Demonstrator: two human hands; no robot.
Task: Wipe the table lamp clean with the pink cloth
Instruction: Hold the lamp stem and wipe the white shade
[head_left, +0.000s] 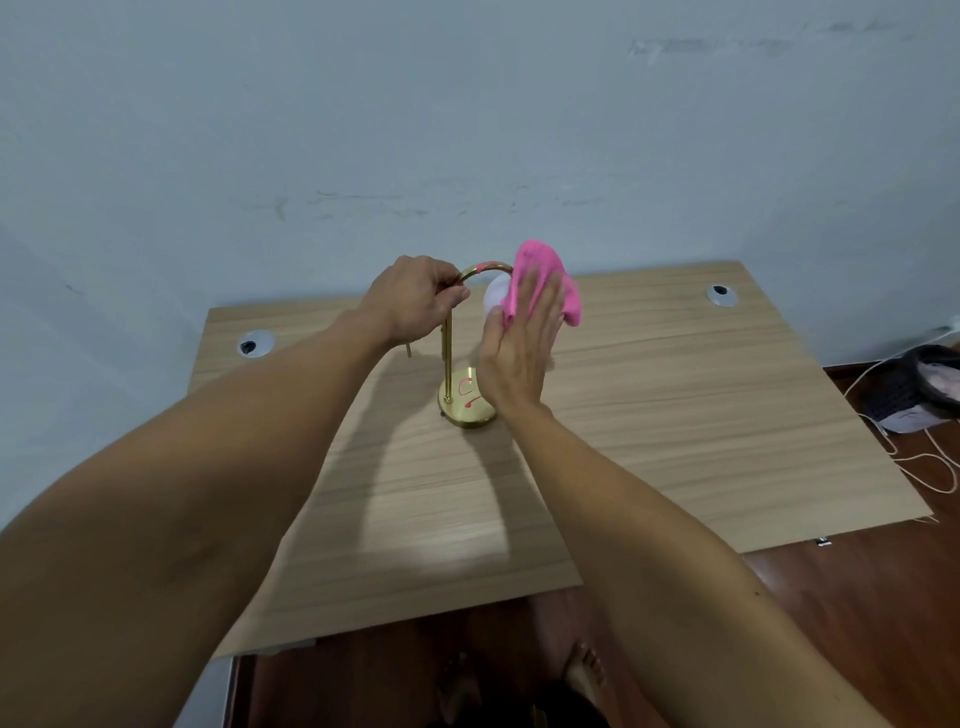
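The lamp (451, 358) stands upright near the middle of the table (675, 415), w/ its round gold base (467, 402) flat on the wood. The left hand (415, 304) is closed around the curved gold arm (480, 270) at the top of the stem and grips it. The right hand (524, 343) is flat, fingers straight, and presses the cloth (540, 275) against the white globe (496, 296) that hangs from the arm. The cloth covers most of the globe; only a small white part shows to the left of it.

The step in hand, I judge, is wiping the globe. To do it well:
- Keep the left grip firm, so the lamp does not tip or slide when the right hand pushes.
- Press lightly; the globe hangs from a thin arm and could swing.
- Move the cloth around the globe, incl. the far side and the underside, not only the near face.
- After that go along the arm, the stem and the base. The base has red marks on it, approx. in its centre; these probably need more rubbing.

Count:
- 1 lamp, 1 globe, 1 base.
- 1 cloth.
- 2 hands, both on the lamp.
- 1 table, w/ 2 round cable holes (255, 344), one at each far corner.
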